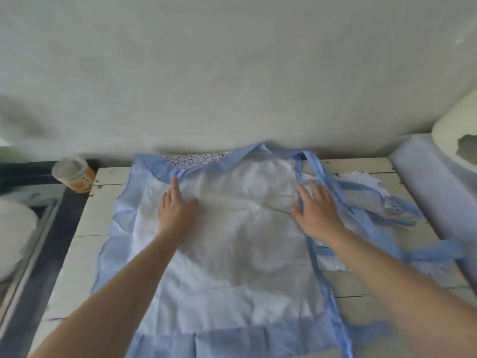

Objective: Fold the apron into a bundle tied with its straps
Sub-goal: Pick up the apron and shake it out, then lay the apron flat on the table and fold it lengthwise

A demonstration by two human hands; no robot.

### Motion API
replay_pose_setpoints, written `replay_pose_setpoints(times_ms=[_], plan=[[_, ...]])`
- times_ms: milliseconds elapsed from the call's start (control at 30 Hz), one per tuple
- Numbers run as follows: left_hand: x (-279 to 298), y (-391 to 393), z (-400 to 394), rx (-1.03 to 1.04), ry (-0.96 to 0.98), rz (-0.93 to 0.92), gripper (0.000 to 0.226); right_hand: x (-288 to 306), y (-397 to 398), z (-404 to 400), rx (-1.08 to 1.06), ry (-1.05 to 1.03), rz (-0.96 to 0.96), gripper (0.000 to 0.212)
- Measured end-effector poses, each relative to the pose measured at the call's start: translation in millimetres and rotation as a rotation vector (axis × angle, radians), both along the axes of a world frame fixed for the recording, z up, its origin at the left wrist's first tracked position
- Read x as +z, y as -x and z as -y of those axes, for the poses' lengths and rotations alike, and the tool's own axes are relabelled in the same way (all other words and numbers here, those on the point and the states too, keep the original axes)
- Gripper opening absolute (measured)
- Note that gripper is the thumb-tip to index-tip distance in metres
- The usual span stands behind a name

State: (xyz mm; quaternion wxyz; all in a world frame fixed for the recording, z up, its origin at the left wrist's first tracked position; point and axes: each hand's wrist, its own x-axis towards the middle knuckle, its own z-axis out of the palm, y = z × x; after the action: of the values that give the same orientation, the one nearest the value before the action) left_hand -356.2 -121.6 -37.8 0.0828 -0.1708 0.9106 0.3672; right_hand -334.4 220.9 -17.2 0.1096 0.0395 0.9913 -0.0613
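- Both hands lie flat on the apron [232, 228], palms down. The left hand [175, 210] has its fingers straight and close together, the fingertips reaching the checked blue band at the apron's far left corner, and it grips nothing.
- Spread a little wider, the right hand [316, 210] presses on the apron's right side, just beside the blue strap [313, 166] that runs along that edge. It also holds nothing.
- The apron is laid out on the white plank desk [103, 200], pale inner side up, blue border round it. Its far edge is against the wall, where a corner is turned over and shows a small flowered print.
- The straps trail off to the right in loose loops over the desk, one crossing a white cloth [361, 182] with a ragged edge.
- Judged from this, the step in hand is smoothing the apron flat before the first fold; nothing is folded into a bundle yet and no strap is tied.
- The next move probably calls for gathering the loose straps clear, then taking one side edge and bringing it across the middle while the other hand pins the cloth.
- A lidded plastic jar [73, 173] stands at the desk's far left corner, and a pale roll [428, 192] lies along the right side.
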Motion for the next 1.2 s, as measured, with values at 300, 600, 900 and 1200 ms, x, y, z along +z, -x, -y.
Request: replay_pose_setpoints(times_ms=[300, 600, 900, 1200], plan=[[-17, -255, 6, -0.169, 0.400, -0.060, 0.065, -28, -201, 17, 0.330, 0.072, -0.231, 0.059], [-20, -325, 18, -0.343, 0.550, 0.215, 0.080, -44, -257, -39, 0.360, -0.048, 0.132, 0.064], [21, -380, -33, -0.121, 0.691, 0.205, 0.049, -19, -327, -75, 0.402, 0.128, 0.058, 0.062], [29, -335, -49, -0.366, 0.499, 0.341, 0.051, 1, -279, -68, 0.141, 0.195, -0.014, 0.017]])
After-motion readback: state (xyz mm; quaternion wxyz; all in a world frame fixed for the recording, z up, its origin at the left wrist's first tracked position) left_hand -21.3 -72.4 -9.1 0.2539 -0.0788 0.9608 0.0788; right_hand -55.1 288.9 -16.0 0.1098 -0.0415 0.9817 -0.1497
